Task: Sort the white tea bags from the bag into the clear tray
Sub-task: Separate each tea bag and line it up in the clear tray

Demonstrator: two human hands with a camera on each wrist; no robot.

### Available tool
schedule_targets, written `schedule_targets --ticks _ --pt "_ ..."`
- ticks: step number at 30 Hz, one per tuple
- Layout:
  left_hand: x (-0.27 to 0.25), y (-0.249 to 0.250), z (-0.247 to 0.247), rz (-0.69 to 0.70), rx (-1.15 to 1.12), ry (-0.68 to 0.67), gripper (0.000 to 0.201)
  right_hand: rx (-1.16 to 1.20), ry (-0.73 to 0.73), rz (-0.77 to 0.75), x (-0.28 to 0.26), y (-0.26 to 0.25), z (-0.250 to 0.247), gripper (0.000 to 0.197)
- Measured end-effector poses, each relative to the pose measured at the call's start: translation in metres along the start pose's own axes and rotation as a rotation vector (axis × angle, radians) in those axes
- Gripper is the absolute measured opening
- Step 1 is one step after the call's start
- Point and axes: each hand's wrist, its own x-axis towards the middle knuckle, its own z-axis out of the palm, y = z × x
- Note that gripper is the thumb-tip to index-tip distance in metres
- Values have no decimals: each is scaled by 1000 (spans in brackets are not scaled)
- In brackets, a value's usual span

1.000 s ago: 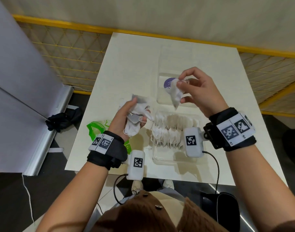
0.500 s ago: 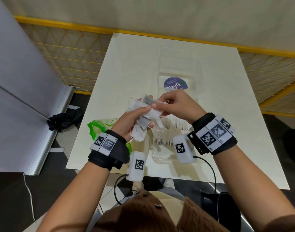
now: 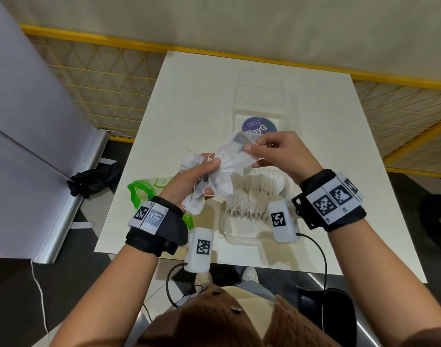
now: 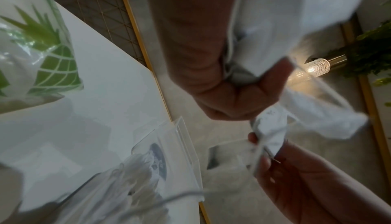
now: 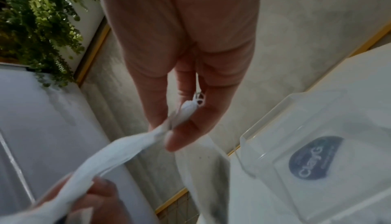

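White, limp paper tea bag (image 3: 235, 156), light and tearable: my right hand (image 3: 280, 152) pinches one corner; my left hand (image 3: 191, 181) clutches the bunch of white tea bags (image 3: 214, 186).

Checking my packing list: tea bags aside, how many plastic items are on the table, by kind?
clear tray: 1
clear lid with purple sticker: 1
green-printed plastic bag: 1
Total: 3
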Motion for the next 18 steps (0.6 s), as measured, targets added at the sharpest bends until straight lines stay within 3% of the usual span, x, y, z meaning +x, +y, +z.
schedule_targets --ticks 2,5,7,9,12,18 --pt "-1 5 3 -11 26 35 4 -192 55 -32 -1 0 -3 16" --pt "1 9 3 -26 185 141 18 -603 177 -225 -3 -8 -5 22" --pt "4 9 2 -26 246 193 15 -692 130 -348 -4 -14 0 27" --pt "6 8 6 -36 272 198 9 -738 -25 -381 -5 -16 11 35" --pt "6 6 10 -54 258 160 7 -758 -206 -304 -6 -11 26 41" --pt "3 4 6 142 346 47 15 -358 -112 -127 -8 -8 27 19"
